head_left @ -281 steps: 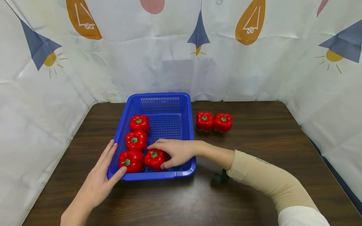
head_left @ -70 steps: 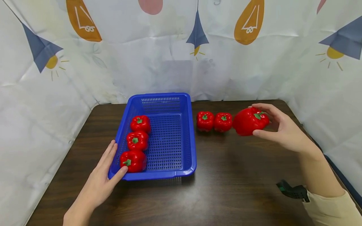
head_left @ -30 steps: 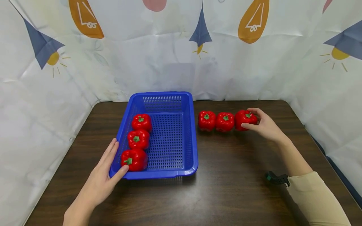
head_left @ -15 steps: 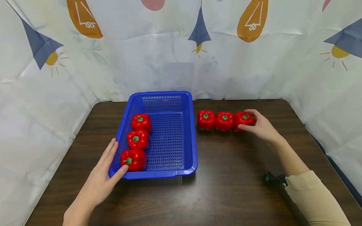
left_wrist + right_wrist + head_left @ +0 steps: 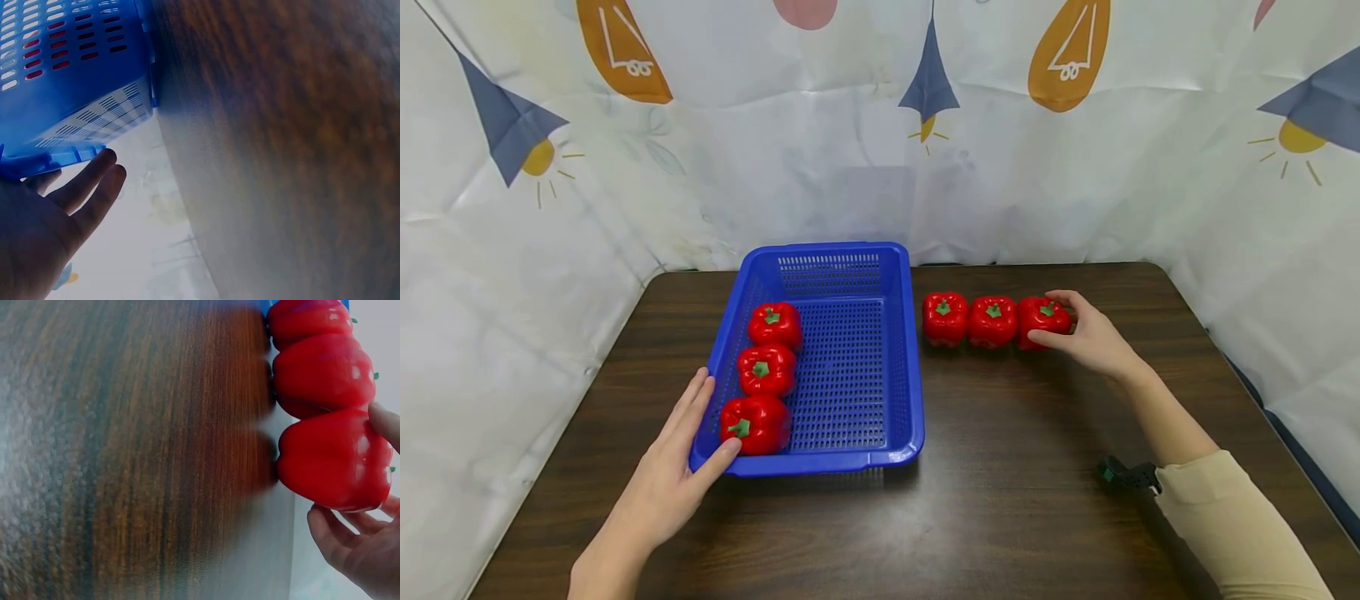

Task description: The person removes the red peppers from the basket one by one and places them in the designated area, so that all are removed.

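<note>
From the head view, your right hand point(image 5: 1090, 337) grasps a red bell pepper point(image 5: 1042, 321), thumb on its near side and fingers curled over its far side; it is glossy, blocky and lobed, with a small green stem stub on top, and it stands upright on the dark wooden table point(image 5: 1000, 500) toward the far right corner. It touches the right end of a row with two more peppers point(image 5: 968, 319), so three stand on the table along its far edge. Your left hand point(image 5: 673, 475) lies flat with straight fingers against the near left corner of the blue basket point(image 5: 895, 367), thumb on its near rim, holding nothing. Inside the basket three more red peppers point(image 5: 763, 373) line its left wall, so you have six in all, one basket, and a patterned white backdrop point(image 5: 850, 125) round the table. From the left wrist view, you see your left hand's point(image 5: 44, 219) relaxed fingers point(image 5: 94, 181) just under the basket's point(image 5: 75, 75) slotted blue wall, red showing through the holes, and the table's point(image 5: 281, 156) grain beside it. From the right wrist view, the held pepper point(image 5: 334, 459) fills the right side, smooth and shiny, with your fingertips point(image 5: 331, 540) curled round its far edge and your thumb at its other side; the two other peppers point(image 5: 319, 353) sit stacked against it in the row, the table point(image 5: 125, 456) blurred beside them
</note>
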Available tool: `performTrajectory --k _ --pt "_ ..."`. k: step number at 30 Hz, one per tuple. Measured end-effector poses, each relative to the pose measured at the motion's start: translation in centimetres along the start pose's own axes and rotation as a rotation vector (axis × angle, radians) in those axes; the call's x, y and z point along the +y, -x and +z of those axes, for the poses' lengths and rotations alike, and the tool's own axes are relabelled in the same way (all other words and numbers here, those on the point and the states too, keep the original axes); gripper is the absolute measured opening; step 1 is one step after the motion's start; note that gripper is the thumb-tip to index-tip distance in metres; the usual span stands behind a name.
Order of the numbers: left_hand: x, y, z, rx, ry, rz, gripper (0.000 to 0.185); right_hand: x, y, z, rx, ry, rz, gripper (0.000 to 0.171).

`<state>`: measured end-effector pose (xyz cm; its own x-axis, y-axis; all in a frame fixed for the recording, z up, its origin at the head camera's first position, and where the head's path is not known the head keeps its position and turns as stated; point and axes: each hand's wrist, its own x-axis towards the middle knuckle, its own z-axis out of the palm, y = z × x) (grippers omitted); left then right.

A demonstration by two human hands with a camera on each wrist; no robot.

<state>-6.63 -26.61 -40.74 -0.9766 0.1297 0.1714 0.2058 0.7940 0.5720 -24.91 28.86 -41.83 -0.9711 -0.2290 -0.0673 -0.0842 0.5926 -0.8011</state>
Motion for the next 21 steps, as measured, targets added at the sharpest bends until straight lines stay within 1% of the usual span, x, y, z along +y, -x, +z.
performTrajectory --k 9,18,21 --pt "-0.01 -0.06 0.01 0.001 0.001 0.001 0.085 -0.08 0.16 -0.19 -0.002 0.022 -0.004 0.086" --pt "0.05 -0.03 -0.04 0.0 -0.001 -0.005 0.085 -0.23 0.33 -0.56 -0.014 0.011 -0.003 0.086" --pt "0.07 -0.04 -0.05 0.0 -0.001 -0.006 0.085 -0.37 0.33 -0.81 -0.007 0.025 -0.007 0.085"
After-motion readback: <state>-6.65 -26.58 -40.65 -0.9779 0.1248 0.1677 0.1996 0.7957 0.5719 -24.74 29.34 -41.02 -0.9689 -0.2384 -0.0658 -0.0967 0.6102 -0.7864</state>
